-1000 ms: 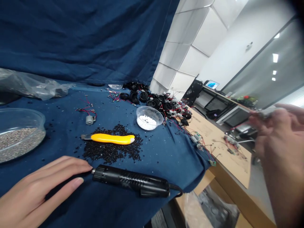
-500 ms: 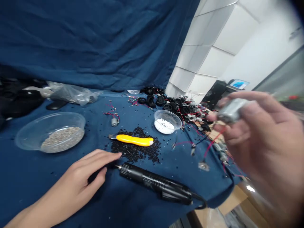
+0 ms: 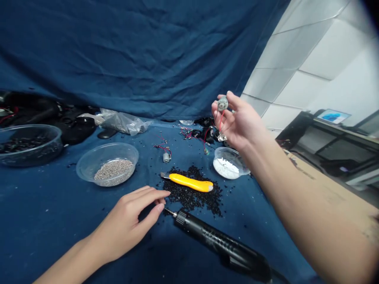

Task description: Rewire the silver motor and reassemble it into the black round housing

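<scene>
My right hand [image 3: 233, 118] is raised over the far right of the table, its fingers closed around a small silver motor [image 3: 222, 103]. Red and dark wires run down from the motor, with a small pale part at their end. My left hand [image 3: 142, 209] rests low over the cloth, index finger and thumb apart with nothing seen between them. Its fingertips are close to the bit of a black electric screwdriver [image 3: 219, 240]. Just beyond lies a yellow-handled knife [image 3: 191, 182] on a spread of small black pieces [image 3: 189, 201].
Clear bowls hold metal bits [image 3: 78, 167], white pieces [image 3: 215, 167] and dark parts [image 3: 59, 138]. Another motor [image 3: 166, 157] with wires lies behind the knife. Plastic bags [image 3: 124, 122] and black parts line the back, below a blue curtain [image 3: 133, 59]. A cardboard box [image 3: 322, 181] stands at right.
My right hand has carried the motor away from the camera, toward the back of the table. The view has swung left, showing another bowl. My left hand stays near the screwdriver's tip.
</scene>
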`<state>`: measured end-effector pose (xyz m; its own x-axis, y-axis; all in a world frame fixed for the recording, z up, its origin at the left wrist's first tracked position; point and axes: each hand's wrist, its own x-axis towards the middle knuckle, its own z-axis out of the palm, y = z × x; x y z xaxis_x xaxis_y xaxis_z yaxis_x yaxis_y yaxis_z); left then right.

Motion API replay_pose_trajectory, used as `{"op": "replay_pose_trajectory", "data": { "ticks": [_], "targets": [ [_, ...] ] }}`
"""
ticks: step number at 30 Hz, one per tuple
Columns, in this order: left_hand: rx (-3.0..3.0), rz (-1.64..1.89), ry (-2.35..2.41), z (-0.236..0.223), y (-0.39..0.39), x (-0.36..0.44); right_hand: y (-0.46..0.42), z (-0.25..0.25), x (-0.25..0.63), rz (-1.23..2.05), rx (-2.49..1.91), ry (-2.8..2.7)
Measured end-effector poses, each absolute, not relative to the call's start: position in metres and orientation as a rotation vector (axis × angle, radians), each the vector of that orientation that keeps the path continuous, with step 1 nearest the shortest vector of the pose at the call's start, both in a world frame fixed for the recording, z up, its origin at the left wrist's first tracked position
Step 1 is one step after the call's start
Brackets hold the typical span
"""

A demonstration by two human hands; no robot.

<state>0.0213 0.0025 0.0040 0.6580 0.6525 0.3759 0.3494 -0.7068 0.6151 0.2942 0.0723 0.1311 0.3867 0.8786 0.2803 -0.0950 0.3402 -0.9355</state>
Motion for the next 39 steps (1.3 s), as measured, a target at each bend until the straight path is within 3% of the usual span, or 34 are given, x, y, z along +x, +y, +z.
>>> {"op": "replay_pose_trajectory", "data": {
  "ticks": [3,6,8,22,32,39],
  "targets": [
    [2.398,0.797,0.757,0.002,0.002,0.022,0.101,0.106,0.306,0.417,-1.185,-1.166],
    [2.408,0.746,0.755,0.001,0.003,0.022,0.111,0.070,0.311,-0.194,-1.478,-1.688],
    [2.412,0.710,0.768,0.001,0.004,0.022,0.112,0.050,0.312,-0.281,-1.553,-1.895],
    [2.437,0.615,0.783,-0.001,0.006,0.022,0.111,0.001,0.301,-0.085,-1.680,-2.526],
    [2.450,0.600,0.776,-0.001,0.006,0.022,0.104,0.039,0.328,-0.148,-2.022,-2.158],
    [2.473,0.595,0.753,-0.002,0.004,0.023,0.103,0.018,0.305,0.148,-2.277,-2.067]
  ]
}}
